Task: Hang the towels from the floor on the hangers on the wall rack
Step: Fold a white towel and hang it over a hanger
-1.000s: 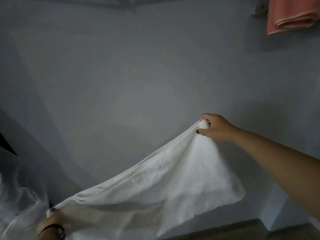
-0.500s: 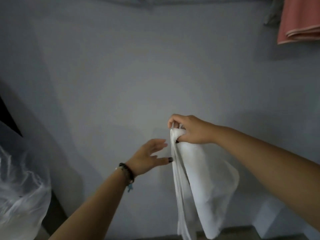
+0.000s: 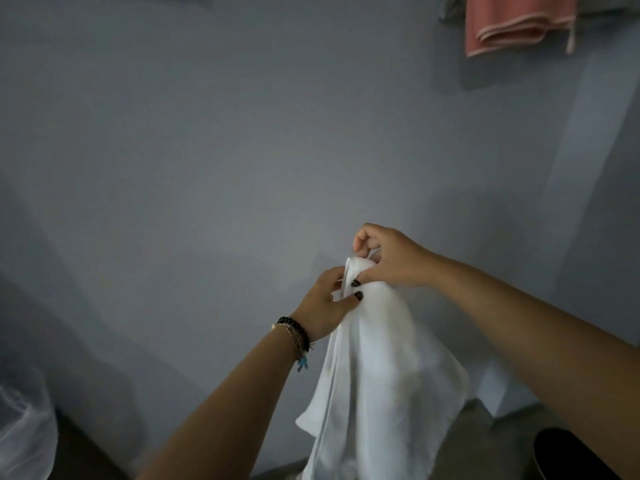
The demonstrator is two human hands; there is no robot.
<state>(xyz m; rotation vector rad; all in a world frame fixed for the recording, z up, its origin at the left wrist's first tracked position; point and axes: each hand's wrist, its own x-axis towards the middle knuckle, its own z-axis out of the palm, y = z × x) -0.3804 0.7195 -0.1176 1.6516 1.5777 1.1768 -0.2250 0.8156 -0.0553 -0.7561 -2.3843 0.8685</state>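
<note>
Head view: both the left hand (image 3: 323, 306) and right hand (image 3: 388, 258) pinch the hanging white towel's (image 3: 377, 375) top in curled fingers.

Plain soft cloth towel (image 3: 384, 358): white, no pattern
Folded hanging towel (image 3: 516, 22): coral pink, paler edge trim
Painted wall (image 3: 207, 150): grey-blue
Beaded wrist bracelet (image 3: 294, 332): black, turquoise charm
Fingernails: dark polish

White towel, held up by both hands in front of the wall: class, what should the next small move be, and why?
Probably lift the white towel up and to the right, toward the pink towel hanging at the top. The right hand and left hand both pinch its gathered top edge, so it hangs doubled, ready to hang. No hanger is visible yet.
</note>
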